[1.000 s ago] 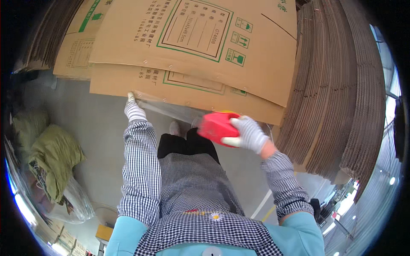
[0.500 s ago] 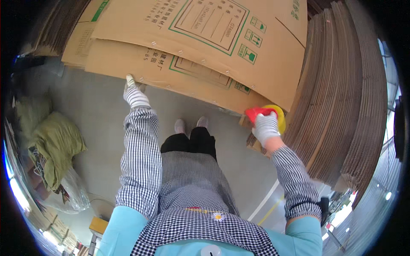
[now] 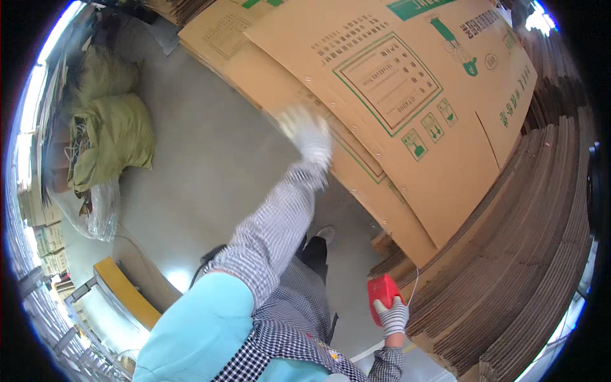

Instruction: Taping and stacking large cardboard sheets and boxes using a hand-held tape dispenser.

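Observation:
My left hand (image 3: 305, 134), in a white glove, reaches over the near edge of a stack of flat cardboard sheets. It is blurred, but its fingers look stretched out and it holds nothing I can see. The top cardboard sheet (image 3: 356, 134), printed in green and black, lies askew on the lower cardboard sheet (image 3: 414, 232). My right hand (image 3: 393, 316), gloved too, is closed around a red hand-held block-shaped object (image 3: 384, 296), low at the right, apart from the sheets. The exact kind of this red object does not show.
Tall bundles of folded cardboard (image 3: 509, 254) stand along the right side. Green woven sacks (image 3: 124, 134) and a clear plastic bag (image 3: 98, 210) rest on the floor at the left. A yellow-edged stand (image 3: 127, 293) is at lower left.
My view has turned, so the stack sits slanted. My left hand has left the sheet's near left edge and moved over the stack. My right hand has drawn back with the red object.

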Motion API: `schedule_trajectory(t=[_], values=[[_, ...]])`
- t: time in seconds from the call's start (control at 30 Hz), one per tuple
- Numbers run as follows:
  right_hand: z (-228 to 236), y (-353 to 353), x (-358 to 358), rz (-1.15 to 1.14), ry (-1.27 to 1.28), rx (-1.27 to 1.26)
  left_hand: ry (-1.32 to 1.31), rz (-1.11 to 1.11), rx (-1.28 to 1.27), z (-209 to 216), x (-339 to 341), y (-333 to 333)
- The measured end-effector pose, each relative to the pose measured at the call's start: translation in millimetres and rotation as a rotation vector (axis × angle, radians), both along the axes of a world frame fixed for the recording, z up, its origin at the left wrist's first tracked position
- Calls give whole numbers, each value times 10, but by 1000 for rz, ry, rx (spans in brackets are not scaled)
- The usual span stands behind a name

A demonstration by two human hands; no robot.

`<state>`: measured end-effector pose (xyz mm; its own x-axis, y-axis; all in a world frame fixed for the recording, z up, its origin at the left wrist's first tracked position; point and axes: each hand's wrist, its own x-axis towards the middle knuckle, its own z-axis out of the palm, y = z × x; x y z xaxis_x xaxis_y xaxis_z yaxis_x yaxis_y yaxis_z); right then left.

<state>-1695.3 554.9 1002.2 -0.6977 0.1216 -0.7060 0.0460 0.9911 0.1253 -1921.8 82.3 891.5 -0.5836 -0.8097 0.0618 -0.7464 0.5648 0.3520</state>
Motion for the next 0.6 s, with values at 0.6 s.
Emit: schedule_trajectory(t=[0.6], values=[[529,236,-6,-748,-48,-813,-855,-1182,929,197,996,2789]])
